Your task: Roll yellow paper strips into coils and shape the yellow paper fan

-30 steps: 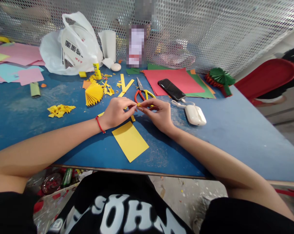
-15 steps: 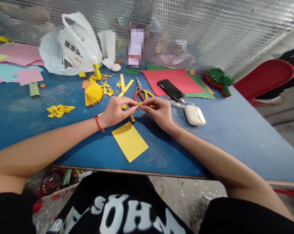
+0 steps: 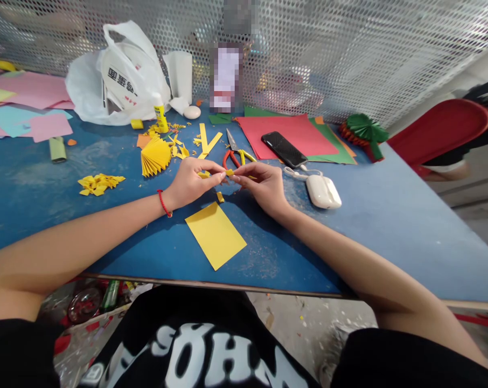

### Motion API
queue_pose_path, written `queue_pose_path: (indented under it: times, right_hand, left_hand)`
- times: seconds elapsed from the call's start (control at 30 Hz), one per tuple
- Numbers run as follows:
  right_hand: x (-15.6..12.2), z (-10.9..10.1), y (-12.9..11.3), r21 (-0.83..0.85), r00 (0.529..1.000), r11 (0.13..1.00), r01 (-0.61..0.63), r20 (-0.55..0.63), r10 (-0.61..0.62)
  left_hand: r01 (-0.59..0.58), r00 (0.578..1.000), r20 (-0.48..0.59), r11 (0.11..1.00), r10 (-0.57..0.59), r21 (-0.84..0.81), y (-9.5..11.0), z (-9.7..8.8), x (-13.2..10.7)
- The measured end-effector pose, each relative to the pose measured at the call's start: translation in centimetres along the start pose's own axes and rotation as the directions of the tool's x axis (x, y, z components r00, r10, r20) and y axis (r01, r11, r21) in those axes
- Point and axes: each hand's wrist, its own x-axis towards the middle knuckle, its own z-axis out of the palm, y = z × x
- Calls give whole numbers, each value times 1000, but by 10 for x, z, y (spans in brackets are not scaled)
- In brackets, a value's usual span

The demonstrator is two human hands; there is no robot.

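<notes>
Hands first: left hand (image 3: pixel 191 183) and right hand (image 3: pixel 264 186) are both pinched tight on one tiny folded yellow strip (image 3: pixel 230 173), held just above the blue counter (image 3: pixel 389 215) at centre frame. Right below them lies a flat yellow sheet (image 3: pixel 215 234), uncut and unfolded. Just above are the scissors (image 3: pixel 235 153), and up-left a pleated yellow fan (image 3: pixel 155 156) and some scraps (image 3: pixel 99 182). My guess: one fan done, this strip mid-fold, sheet not yet started.

1 view — head camera, facing forward-down, close over left hand (image 3: pixel 189 184), right hand (image 3: pixel 265 188), blue table (image 3: pixel 389 215).
</notes>
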Motion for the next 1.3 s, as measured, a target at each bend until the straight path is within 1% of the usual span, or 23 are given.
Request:
queue_pose_path:
  times: [0.1,0.3,0.37,0.57,0.77,1.0,1.3]
  right_hand:
    - [-1,0,1,-44,1000,999,-2,0,2]
    - [-4,0,-1,-165,998,985,57,5,-57]
    - [-4,0,-1,-186,998,981,60,8,-60]
    - [-4,2,-2,-195,999,980,40,-6,-42]
    - [-4,1,-2,-219,996,974,58,-59,-73]
    - [-4,1,-2,-215,995,975,62,-58,-76]
    - [-2,1,-1,-155,998,987,47,-43,-55]
  left_hand:
    - [6,1000,13,1000,-6,-18,1,0,0]
    - [-23,999,28,999,22,37,2,2,-2]
    - [-36,999,25,998,35,45,2,2,-3]
    - [-42,999,-26,998,43,44,2,4,-4]
    - [-24,999,-37,1000,25,18,5,4,-4]
    - [-5,998,-57,1000,7,31,7,4,-4]
    - [-6,997,-74,999,9,39,6,3,-3]
